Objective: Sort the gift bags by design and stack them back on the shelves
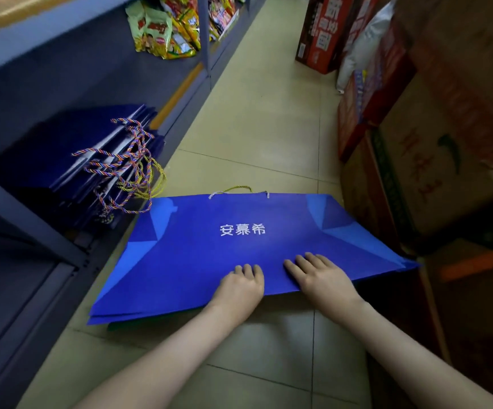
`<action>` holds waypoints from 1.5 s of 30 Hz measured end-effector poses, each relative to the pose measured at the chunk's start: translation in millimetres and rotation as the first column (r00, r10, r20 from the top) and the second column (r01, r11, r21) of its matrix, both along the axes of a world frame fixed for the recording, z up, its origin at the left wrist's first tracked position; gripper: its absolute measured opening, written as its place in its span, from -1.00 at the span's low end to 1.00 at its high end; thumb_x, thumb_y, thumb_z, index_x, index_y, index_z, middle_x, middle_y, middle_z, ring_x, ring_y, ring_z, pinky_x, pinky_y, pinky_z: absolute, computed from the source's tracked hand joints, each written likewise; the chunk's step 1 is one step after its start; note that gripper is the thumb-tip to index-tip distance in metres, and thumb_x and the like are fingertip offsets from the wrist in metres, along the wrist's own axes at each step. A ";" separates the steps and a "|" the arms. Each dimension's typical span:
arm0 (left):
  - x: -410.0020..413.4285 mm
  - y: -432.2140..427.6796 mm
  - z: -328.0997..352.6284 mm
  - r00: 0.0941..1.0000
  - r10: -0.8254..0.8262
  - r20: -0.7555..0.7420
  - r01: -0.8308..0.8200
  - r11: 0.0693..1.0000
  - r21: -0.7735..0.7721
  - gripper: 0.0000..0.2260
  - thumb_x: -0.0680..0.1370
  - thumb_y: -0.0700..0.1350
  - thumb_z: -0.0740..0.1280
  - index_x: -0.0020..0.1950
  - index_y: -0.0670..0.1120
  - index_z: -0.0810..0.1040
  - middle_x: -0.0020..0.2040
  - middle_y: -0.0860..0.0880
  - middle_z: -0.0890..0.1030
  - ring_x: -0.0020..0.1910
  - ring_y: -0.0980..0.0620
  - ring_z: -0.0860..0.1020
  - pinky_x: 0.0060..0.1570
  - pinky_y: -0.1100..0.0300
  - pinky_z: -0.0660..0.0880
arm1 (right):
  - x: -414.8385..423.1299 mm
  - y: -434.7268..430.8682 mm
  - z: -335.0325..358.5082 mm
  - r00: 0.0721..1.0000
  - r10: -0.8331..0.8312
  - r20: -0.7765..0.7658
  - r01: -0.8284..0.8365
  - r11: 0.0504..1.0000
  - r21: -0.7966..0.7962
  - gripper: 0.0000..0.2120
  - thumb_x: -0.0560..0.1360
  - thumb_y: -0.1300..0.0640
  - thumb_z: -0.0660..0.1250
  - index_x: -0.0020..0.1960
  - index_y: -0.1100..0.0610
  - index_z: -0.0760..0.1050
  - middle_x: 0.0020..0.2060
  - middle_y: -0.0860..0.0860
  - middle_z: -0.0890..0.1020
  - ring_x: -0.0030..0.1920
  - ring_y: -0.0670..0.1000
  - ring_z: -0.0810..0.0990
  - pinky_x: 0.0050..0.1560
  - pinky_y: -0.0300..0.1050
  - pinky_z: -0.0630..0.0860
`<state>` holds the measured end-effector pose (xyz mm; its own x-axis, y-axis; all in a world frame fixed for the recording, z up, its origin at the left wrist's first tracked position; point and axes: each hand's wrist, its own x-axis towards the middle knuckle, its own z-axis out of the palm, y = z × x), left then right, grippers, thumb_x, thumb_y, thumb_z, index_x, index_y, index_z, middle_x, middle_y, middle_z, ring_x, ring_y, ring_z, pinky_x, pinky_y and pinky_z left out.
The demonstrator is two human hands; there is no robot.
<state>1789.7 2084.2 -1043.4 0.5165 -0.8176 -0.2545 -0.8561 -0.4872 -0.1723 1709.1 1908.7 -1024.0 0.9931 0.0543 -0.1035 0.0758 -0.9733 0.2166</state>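
A flat stack of blue gift bags (pixel 198 252) with white characters lies on the tiled floor between the shelves. My left hand (pixel 239 286) and my right hand (pixel 319 277) rest side by side on the near edge of the top bag, fingers laid over it. Whether the thumbs curl under the edge is hidden. A second pile of dark blue gift bags (pixel 71 160) with twisted multicoloured rope handles lies on the low shelf at the left.
Grey metal shelving (pixel 33 208) runs along the left, with snack packets (pixel 162 28) farther back. Cardboard cartons (pixel 434 160) and red boxes (pixel 325 31) line the right side. The tiled aisle (pixel 263 113) stretches ahead between them.
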 end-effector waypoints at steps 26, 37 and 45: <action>-8.5 20.7 -136.1 0.966 0.189 -0.178 -0.196 0.980 -0.025 -0.55 0.60 -0.31 -0.26 0.35 -0.27 0.28 0.23 -0.31 0.53 0.15 -0.33 0.55 0.05 -0.14 0.52 | -9.9 -11.3 -135.0 0.990 0.090 0.110 -0.094 0.995 0.029 -0.54 0.51 0.24 0.03 0.40 0.18 0.26 0.19 0.19 0.59 0.20 0.25 0.56 0.21 0.13 0.49; 3.7 22.1 -101.9 0.977 0.066 -0.200 -0.068 0.998 0.000 -0.52 0.41 -0.29 0.00 0.16 -0.29 0.60 0.10 -0.34 0.60 0.01 -0.35 0.60 -0.14 -0.15 0.57 | -6.8 1.6 -111.0 0.994 -0.059 -0.095 0.061 0.998 0.019 -0.46 0.42 0.31 -0.04 0.40 0.18 0.24 0.19 0.26 0.57 0.16 0.34 0.56 0.08 0.30 0.52; 3.4 94.8 -84.4 0.970 -0.182 -0.160 0.214 0.954 0.208 -0.51 0.50 -0.29 -0.07 0.43 -0.39 0.20 0.35 -0.39 0.39 0.27 -0.37 0.44 0.11 -0.10 0.49 | -40.3 82.4 -95.3 0.886 0.003 -0.464 0.045 0.995 0.093 -0.50 0.42 0.17 0.03 0.25 0.21 0.55 0.08 0.39 0.58 -0.05 0.42 0.61 -0.20 0.25 0.55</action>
<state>1793.1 2179.0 -1127.7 0.2968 -0.8144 -0.4988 -0.9546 -0.2680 -0.1304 1668.7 1991.2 -1119.3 0.8345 0.0681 -0.5468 0.1233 -0.9903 0.0649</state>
